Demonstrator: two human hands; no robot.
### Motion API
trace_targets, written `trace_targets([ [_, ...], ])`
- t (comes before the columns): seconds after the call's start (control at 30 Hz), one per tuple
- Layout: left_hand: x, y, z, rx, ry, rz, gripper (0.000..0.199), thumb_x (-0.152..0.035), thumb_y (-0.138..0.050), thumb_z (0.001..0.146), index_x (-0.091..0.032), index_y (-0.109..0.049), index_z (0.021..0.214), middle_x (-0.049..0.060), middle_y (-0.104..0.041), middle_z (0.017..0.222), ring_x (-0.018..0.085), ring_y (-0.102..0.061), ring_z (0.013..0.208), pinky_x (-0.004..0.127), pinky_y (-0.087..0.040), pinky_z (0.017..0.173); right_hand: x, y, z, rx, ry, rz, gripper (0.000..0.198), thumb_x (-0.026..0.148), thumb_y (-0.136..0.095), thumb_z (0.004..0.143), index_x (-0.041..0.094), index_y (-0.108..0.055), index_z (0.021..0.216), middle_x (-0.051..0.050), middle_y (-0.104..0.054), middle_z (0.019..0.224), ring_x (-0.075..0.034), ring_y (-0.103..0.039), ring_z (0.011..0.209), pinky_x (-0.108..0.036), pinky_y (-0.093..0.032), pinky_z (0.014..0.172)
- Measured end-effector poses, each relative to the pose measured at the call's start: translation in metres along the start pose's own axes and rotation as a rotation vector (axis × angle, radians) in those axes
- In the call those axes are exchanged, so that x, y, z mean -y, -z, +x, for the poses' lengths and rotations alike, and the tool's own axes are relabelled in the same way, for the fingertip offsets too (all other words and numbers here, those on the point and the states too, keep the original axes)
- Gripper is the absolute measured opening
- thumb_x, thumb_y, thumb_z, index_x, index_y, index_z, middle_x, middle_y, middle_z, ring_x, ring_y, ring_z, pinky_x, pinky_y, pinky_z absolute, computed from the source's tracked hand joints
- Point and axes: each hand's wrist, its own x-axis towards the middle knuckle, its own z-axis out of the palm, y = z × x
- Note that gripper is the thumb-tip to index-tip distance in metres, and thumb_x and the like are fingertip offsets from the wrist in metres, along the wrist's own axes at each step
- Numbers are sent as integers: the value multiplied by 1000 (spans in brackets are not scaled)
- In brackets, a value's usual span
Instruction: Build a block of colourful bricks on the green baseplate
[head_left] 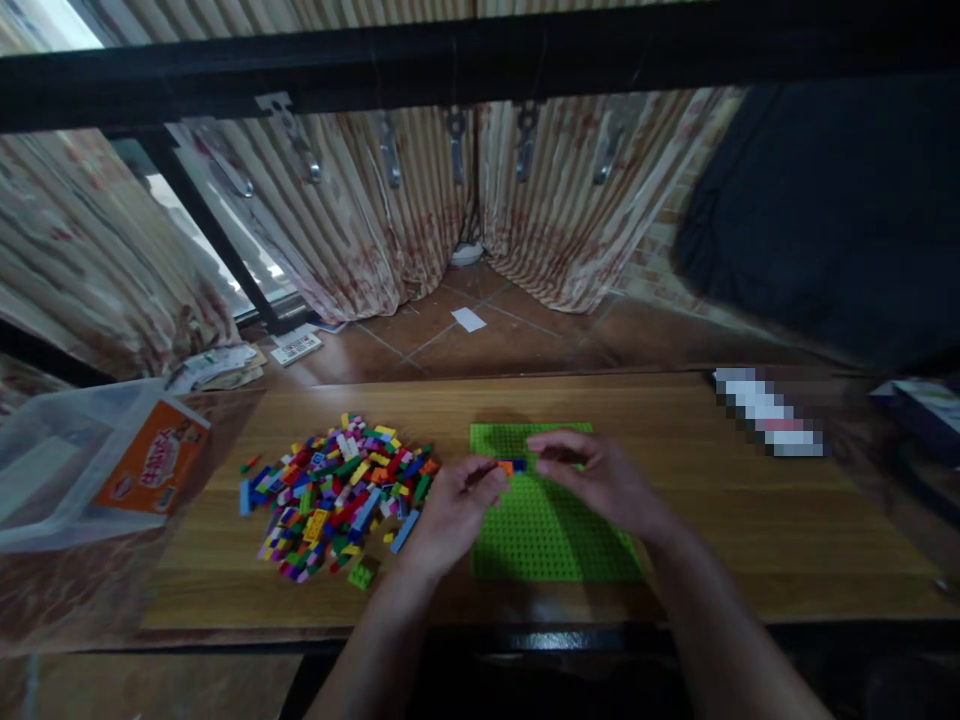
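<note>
My left hand (pixel 459 510) pinches a small orange brick (pixel 506 467) above the left part of a green studded baseplate (pixel 555 545). A dark blue brick (pixel 519 466) sits against the right end of the orange one; whether the two are joined is too small to tell. Just to the right, my right hand (pixel 600 475) hovers over the baseplate with thumb and fingers apart, holding nothing. A gap shows between its fingertips and the blue brick. Left of my left hand lies a heap of mixed coloured bricks (pixel 345 495), with a lime green brick (pixel 361 576) at its near edge.
All this rests on a wooden table (pixel 750 540). A clear plastic bin (pixel 52 470) with an orange label stands beyond its left end. A blurred-out flat object (pixel 769 415) lies at the back right. Curtains (pixel 555 220) hang behind the tiled floor.
</note>
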Motion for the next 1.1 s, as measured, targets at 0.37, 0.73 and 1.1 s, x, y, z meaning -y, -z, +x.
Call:
trace_targets([
  [0.37,12,-14,16,40,-10,34,39,-46,-48,88,-14,-61,69,0,-58,62,9,-49,54,22,-39,53,-3,-4,-2,76,93,-83,16,23,-62,83,23,-71,96,-2,-69,91,-16,-63,86,-32,-49,81],
  [0.73,21,-5,21,-90,-242,797,40,-11,-56,76,-19,-59,115,6,-62,112,18,-61,91,31,-50,82,-28,-2,5,-28,94,-548,18,21,-70,76,28,-74,92,-7,-56,122,-27,-45,120,-47,-37,101],
  [1.1,23,-11,26,-82,-247,973,19,-17,-51,86,-17,-62,102,8,-62,105,22,-61,94,33,-49,83,-30,-8,8,-13,37,-605,31,19,-73,72,26,-72,103,-9,-56,125,-28,-44,122,-48,-36,102],
])
